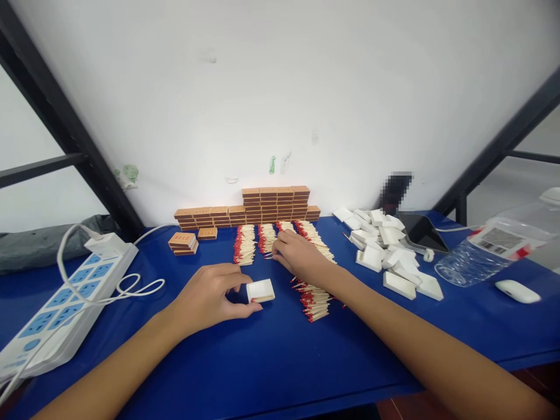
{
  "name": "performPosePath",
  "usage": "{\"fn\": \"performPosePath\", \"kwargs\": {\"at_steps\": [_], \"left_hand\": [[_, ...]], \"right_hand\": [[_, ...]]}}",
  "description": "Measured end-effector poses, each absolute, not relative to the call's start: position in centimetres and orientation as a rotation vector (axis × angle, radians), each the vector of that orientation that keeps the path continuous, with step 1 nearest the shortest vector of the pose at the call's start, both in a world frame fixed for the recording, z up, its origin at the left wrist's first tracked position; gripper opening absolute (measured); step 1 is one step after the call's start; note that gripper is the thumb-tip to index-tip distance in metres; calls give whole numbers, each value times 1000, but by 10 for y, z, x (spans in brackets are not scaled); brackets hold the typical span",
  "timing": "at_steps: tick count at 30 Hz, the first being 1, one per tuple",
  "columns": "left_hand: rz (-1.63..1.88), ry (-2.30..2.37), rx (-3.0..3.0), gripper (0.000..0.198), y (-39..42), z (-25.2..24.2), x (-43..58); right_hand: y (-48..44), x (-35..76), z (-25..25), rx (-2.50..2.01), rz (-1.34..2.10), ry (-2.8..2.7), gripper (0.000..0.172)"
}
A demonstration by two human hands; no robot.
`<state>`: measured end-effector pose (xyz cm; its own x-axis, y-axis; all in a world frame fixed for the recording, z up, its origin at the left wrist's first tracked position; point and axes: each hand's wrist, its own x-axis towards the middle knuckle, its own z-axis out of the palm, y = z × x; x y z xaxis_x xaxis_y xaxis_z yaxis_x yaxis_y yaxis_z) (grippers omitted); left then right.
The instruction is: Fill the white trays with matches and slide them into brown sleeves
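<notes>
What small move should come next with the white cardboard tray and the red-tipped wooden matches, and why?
Probably pinch a small bunch: the right hand rests on the red-tipped wooden matches, while the left hand holds the small white cardboard tray close beside them.

The small tray (261, 290) is made of matt white card, the matches (313, 303) of pale bare wood. The table (280, 356) is surfaced in smooth blue; the power strip (65, 303) is moulded in glossy plastic.
</notes>
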<state>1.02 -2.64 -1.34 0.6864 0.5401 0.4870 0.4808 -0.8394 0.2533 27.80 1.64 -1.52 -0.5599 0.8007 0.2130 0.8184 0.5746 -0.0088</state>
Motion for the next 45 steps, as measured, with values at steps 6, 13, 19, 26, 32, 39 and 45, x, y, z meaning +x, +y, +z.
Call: {"fn": "performPosePath", "kwargs": {"at_steps": [6,13,19,26,32,39,45], "left_hand": [[818,887,2756,26,-25,-13,10],[819,842,2779,28,-27,-13,11],[988,716,2989,39,-25,-8,10],[1108,589,3152,36,-22,-6,10],[1089,614,3197,32,-22,-4,8],[1062,826,3049,30,-18,-10,6],[775,876,2798,22,-27,-17,17]], "right_hand": [[19,282,-16,-1350,-129,-2593,10],[20,282,-14,-1336,-67,-2613,13],[13,284,-11,-1275,-128,-2614,14],[-4,291,1,-1115,-182,-2497,18],[-20,287,12,-1014,-227,-2467,19],[-22,287,12,-1018,-260,-2461,20],[-17,293,11,-1056,-279,-2477,21]]}}
